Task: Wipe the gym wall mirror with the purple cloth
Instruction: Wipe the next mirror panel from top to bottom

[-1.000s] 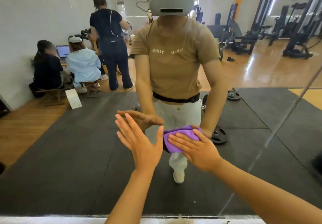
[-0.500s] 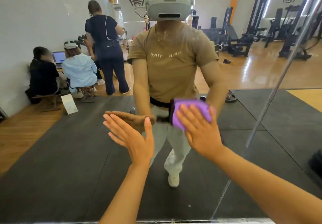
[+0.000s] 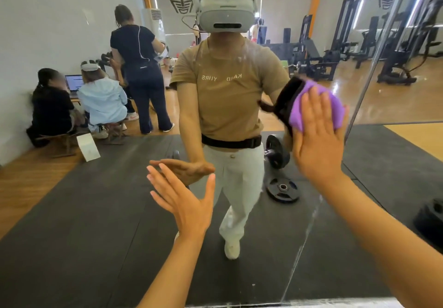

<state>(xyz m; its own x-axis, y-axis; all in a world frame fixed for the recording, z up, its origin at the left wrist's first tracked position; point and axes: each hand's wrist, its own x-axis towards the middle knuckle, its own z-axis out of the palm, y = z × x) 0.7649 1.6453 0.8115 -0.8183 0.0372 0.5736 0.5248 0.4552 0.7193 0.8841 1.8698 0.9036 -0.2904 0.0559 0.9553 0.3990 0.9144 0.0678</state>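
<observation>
Purple cloth (image 3: 316,109) now sits higher and further right on the mirror (image 3: 96,212), near the panel seam | our right hand (image 3: 316,144) presses it flat, fingers straight | left hand (image 3: 184,202) braces spread on the glass, barely moved | we judge wiping mid-stroke; smears remain near the reflected chest.
</observation>
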